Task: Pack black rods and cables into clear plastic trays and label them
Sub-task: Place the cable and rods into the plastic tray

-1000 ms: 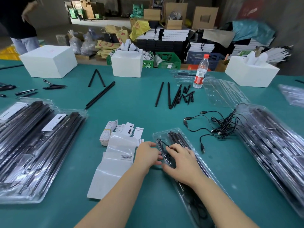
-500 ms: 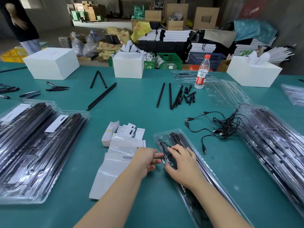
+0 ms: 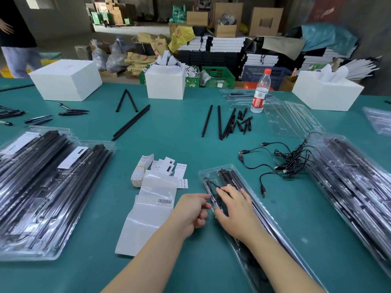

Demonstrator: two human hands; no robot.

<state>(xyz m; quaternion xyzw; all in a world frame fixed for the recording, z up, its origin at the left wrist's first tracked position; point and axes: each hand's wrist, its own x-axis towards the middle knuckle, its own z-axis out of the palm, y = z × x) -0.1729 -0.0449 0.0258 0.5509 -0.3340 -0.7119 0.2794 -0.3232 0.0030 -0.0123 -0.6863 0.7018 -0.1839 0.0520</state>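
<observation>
Right hand (image 3: pixel 233 210) lying flat on tray (image 3: pixel 213 173), straight fingers pressing cable (image 3: pixel 211 188) into left channel. Left hand (image 3: pixel 190 210) sitting at tray's left edge, fingers loosely curled, gripping nothing I can make out. Best approach, I'd judge: keeping cable loop seated under fingers, steadying tray, before closing. Tray lying near centre, long, clear, glossy; rods (image 3: pixel 234 178) filling right channel. Labels (image 3: pixel 157 201) waiting just left; spare cables (image 3: pixel 289 163) tangling far right.
</observation>
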